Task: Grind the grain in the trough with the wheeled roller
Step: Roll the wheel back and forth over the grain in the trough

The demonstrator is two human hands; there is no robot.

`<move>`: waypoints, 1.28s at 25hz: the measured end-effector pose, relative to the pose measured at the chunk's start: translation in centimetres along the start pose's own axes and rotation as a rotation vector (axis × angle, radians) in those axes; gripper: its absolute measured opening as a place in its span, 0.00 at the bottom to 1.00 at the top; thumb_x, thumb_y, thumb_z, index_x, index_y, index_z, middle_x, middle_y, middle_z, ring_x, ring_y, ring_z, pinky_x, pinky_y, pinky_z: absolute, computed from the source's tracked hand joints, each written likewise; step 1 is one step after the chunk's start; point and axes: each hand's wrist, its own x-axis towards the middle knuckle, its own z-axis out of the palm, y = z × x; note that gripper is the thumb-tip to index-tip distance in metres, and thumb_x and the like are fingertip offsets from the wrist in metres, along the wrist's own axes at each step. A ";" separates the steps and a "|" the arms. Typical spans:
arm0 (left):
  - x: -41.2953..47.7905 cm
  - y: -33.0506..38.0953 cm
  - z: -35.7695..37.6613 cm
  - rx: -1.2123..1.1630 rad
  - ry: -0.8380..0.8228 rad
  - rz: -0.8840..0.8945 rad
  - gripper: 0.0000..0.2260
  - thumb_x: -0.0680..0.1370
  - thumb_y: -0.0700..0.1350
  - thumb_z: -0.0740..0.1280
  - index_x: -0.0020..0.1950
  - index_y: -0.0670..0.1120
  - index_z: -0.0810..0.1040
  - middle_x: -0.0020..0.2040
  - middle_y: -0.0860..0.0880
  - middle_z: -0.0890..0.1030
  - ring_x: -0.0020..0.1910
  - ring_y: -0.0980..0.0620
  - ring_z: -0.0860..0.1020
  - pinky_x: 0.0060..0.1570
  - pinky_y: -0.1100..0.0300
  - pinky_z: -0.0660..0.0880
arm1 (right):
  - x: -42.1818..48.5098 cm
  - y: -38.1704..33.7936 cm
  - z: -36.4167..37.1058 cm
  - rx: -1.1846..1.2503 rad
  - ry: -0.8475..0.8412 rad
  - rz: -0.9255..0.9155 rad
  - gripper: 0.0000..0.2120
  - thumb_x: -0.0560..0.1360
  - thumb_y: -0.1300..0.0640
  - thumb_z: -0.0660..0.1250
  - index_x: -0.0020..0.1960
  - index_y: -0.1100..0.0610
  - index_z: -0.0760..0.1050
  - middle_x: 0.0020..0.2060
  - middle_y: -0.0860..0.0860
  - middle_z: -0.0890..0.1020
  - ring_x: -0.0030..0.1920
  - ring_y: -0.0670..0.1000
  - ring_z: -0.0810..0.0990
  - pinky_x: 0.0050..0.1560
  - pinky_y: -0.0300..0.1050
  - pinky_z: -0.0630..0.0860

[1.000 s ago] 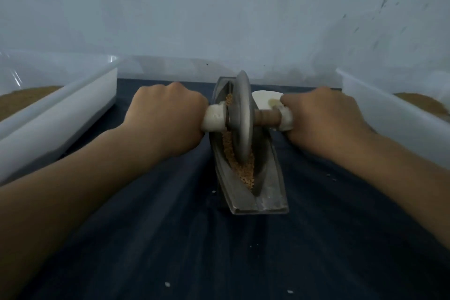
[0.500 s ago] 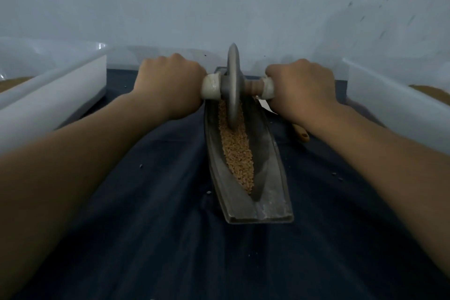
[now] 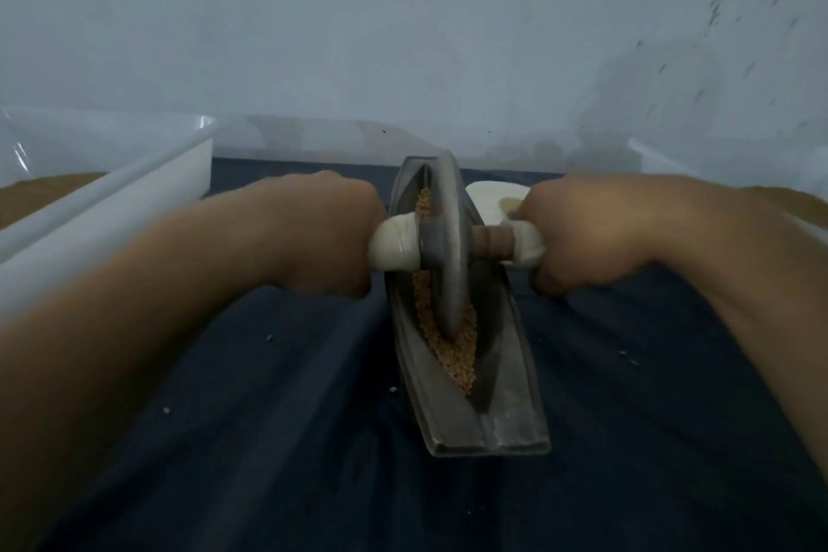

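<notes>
A long grey metal trough (image 3: 515,421) lies lengthwise on the dark cloth, holding a strip of tan grain (image 3: 457,354). The wheeled roller (image 3: 446,247), a grey disc on a wooden axle with white handle ends, stands on edge in the trough's middle, its rim down in the grain. My left hand (image 3: 313,233) grips the left handle. My right hand (image 3: 596,233) grips the right handle. Both hands are motion-blurred, and the disc hides part of the grain.
A white plastic tub (image 3: 103,211) with brown grain stands at the left. Another white tub (image 3: 663,157) with grain sits at the right edge. A small white dish (image 3: 488,202) lies behind the right handle. Loose specks dot the dark cloth (image 3: 286,439). A pale wall rises behind.
The roller was at the trough's far end half a second ago; both hands have pulled it back toward me to the middle, much as it stood one second ago.
</notes>
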 end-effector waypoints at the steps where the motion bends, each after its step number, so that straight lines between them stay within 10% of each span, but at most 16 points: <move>1: 0.0 -0.3 0.1 0.014 0.001 0.014 0.13 0.64 0.55 0.74 0.34 0.53 0.71 0.31 0.56 0.75 0.30 0.58 0.75 0.28 0.63 0.69 | -0.2 0.1 -0.3 -0.012 -0.018 0.000 0.09 0.64 0.50 0.76 0.37 0.49 0.77 0.29 0.47 0.81 0.32 0.47 0.80 0.30 0.41 0.72; 4: 1.1 -0.4 1.1 0.097 0.192 -0.029 0.11 0.67 0.56 0.72 0.38 0.50 0.75 0.31 0.54 0.74 0.30 0.52 0.76 0.28 0.61 0.66 | 0.8 0.5 -0.4 -0.007 0.034 0.045 0.10 0.64 0.50 0.77 0.35 0.49 0.76 0.27 0.47 0.79 0.30 0.48 0.79 0.28 0.41 0.68; 10: 2.3 0.3 4.3 0.264 0.754 -0.153 0.12 0.71 0.41 0.71 0.36 0.48 0.67 0.28 0.45 0.72 0.25 0.41 0.72 0.28 0.62 0.51 | 4.6 0.3 4.2 -0.157 0.813 0.142 0.09 0.73 0.52 0.69 0.41 0.49 0.69 0.31 0.50 0.72 0.32 0.57 0.70 0.29 0.42 0.52; 15: 1.3 0.5 2.9 0.203 0.519 -0.139 0.12 0.74 0.51 0.66 0.36 0.52 0.65 0.32 0.52 0.67 0.32 0.46 0.70 0.31 0.56 0.63 | 1.8 0.7 1.7 -0.020 0.363 0.037 0.09 0.69 0.52 0.72 0.37 0.49 0.71 0.33 0.47 0.79 0.34 0.49 0.77 0.31 0.45 0.74; 22: -2.4 0.3 1.8 0.065 0.268 -0.050 0.07 0.65 0.56 0.66 0.37 0.56 0.72 0.31 0.56 0.73 0.30 0.55 0.73 0.27 0.62 0.64 | -2.3 -0.2 -0.7 -0.015 -0.011 -0.018 0.09 0.61 0.48 0.73 0.38 0.46 0.75 0.28 0.46 0.80 0.27 0.46 0.78 0.27 0.40 0.69; 25: 1.0 -0.8 2.2 0.057 0.328 -0.107 0.07 0.70 0.56 0.66 0.39 0.55 0.74 0.35 0.55 0.74 0.34 0.49 0.75 0.31 0.59 0.65 | 1.6 0.1 -0.7 -0.006 0.040 0.033 0.07 0.68 0.52 0.74 0.39 0.51 0.76 0.32 0.49 0.80 0.34 0.50 0.79 0.31 0.42 0.69; 30: 4.7 -1.3 4.4 0.205 0.679 -0.183 0.05 0.73 0.50 0.68 0.42 0.49 0.75 0.35 0.44 0.77 0.33 0.39 0.77 0.30 0.56 0.63 | 5.4 0.8 2.1 -0.141 0.674 0.118 0.10 0.71 0.53 0.68 0.35 0.50 0.68 0.31 0.49 0.74 0.34 0.55 0.75 0.30 0.41 0.60; 32: 4.7 -1.4 4.3 0.170 0.655 -0.178 0.05 0.73 0.50 0.68 0.42 0.51 0.75 0.34 0.47 0.75 0.33 0.40 0.76 0.31 0.55 0.64 | 5.3 0.9 1.9 -0.114 0.616 0.095 0.10 0.70 0.54 0.69 0.35 0.49 0.69 0.32 0.49 0.75 0.34 0.54 0.75 0.30 0.41 0.62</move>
